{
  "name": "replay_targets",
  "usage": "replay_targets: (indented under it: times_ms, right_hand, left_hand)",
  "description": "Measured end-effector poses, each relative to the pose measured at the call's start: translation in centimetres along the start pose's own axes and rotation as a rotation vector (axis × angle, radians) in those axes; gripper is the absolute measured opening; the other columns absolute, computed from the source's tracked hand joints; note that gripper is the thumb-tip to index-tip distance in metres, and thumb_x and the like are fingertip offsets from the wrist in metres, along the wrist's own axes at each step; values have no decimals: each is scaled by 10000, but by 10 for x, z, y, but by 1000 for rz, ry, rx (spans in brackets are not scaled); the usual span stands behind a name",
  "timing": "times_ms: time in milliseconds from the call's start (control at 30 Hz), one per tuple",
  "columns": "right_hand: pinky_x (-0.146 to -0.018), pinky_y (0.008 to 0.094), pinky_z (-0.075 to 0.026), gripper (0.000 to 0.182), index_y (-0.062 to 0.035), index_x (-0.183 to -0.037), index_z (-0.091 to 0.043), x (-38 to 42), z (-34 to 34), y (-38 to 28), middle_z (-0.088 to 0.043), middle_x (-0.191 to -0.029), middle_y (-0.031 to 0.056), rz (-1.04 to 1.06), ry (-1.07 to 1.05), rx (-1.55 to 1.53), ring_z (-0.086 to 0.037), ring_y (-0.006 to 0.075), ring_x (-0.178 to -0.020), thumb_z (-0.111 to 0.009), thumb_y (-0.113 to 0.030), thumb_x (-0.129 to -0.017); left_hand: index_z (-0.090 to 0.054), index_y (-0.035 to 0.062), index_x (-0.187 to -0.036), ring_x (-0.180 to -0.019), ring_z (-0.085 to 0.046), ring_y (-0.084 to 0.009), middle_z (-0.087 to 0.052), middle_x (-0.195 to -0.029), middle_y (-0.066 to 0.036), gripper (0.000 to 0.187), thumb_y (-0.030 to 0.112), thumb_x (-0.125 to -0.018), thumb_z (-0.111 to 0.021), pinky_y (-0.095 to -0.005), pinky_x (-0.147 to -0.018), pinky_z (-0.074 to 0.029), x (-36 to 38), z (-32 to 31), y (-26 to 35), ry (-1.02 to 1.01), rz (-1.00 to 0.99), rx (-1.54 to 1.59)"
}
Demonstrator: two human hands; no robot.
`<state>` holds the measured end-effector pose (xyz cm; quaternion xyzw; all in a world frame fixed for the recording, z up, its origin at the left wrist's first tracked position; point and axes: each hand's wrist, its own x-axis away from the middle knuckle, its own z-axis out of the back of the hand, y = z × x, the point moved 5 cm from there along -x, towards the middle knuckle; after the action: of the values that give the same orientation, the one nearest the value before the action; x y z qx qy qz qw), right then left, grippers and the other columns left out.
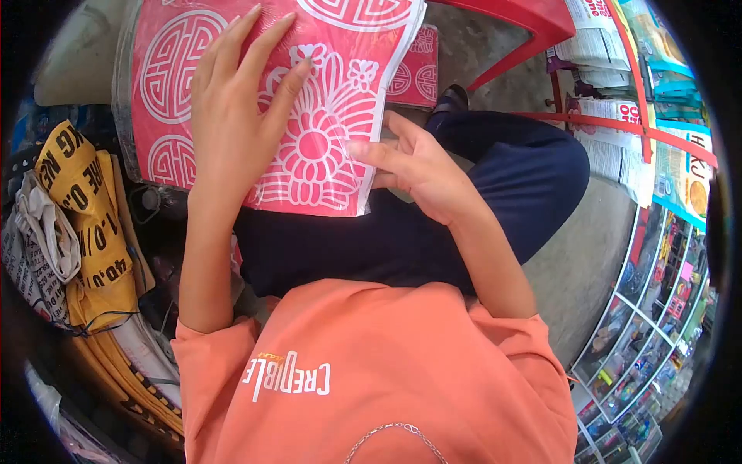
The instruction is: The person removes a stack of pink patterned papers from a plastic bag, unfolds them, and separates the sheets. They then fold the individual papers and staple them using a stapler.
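Note:
A stack of pink sheets [317, 185] with white flower and round lattice patterns lies over my lap, its surface glossy like plastic. My left hand [232, 116] rests flat on top of it, fingers spread and pointing away from me. At the stack's right edge, my right hand [425, 166] grips the sheets, thumb on top and the other fingers partly hidden behind the edge. A smaller pink patterned packet [413, 73] is beyond the stack, partly covered by it.
To the left are folded yellow sacks [97, 224] with black print and a dark bottle [158, 203]. A red plastic chair [533, 27] stands ahead. At the right, a red rack [645, 93] holds packaged goods, beside a glass display case [641, 317] with several small items.

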<state>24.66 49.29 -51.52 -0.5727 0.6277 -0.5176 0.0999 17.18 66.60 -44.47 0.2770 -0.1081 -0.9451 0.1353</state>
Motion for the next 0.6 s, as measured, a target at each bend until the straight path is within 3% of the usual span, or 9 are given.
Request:
replay_targets:
  times_ms: [167, 267, 300, 400, 500, 600]
  right_hand:
    - [-872, 329, -561, 608, 36, -1369, -402, 14, 0, 13, -653, -1174, 175, 72, 26, -17, -684, 184, -1033, -742, -224, -938]
    - [-868, 317, -549, 538, -12, -1366, -380, 33, -3, 13, -635, -1116, 170, 346, 252, 34, -677, 163, -1006, -693, -202, -971]
    - [-875, 306, -534, 415, -38, -1305, -439, 37, -6, 13, -610, -1087, 137, 389, 295, 81, -651, 144, -996, -660, -191, -989]
    - [-848, 311, -523, 291, -20, -1178, -566, 42, -4, 24, -610, -1073, 117, 348, 237, 203, -632, 158, -970, -684, -177, -963]
    - [-804, 307, -502, 191, -5, -1011, -650, 50, -10, 11, -608, -1079, 109, 504, 289, 792, -621, 173, -944, -710, -165, -927]
    - [-769, 304, -485, 174, -4, -951, -674, 54, -13, 5, -622, -1000, 112, 583, 358, 952, -616, 184, -879, -721, -165, -904]
  left_hand:
    - [-609, 150, -1388, -1331, -519, -330, -534, -1463, -135, 473, 282, -941, -694, -447, -1094, -400, 2, 0, -2, 11, 10, 57]
    - [-612, 158, -1387, -1328, -523, -327, -536, -1463, -131, 479, 294, -936, -701, -443, -1089, -404, 3, 1, -4, 20, 8, 38]
    - [-613, 161, -1387, -1326, -525, -328, -536, -1464, -129, 482, 298, -933, -705, -442, -1090, -403, 5, 0, -5, 21, 10, 20]
    - [-634, 163, -1364, -1306, -537, -329, -557, -1442, -127, 471, 313, -925, -716, -442, -1089, -399, 5, 1, -5, 45, 8, -14]
    - [-617, 92, -1342, -1312, -512, -355, -537, -1433, -164, 449, 251, -933, -708, -452, -1092, -396, 2, 4, 0, 19, 35, 6]
    - [-600, 49, -1340, -1324, -488, -381, -515, -1439, -189, 442, 211, -939, -693, -465, -1095, -392, 2, 6, 4, -7, 69, -17]
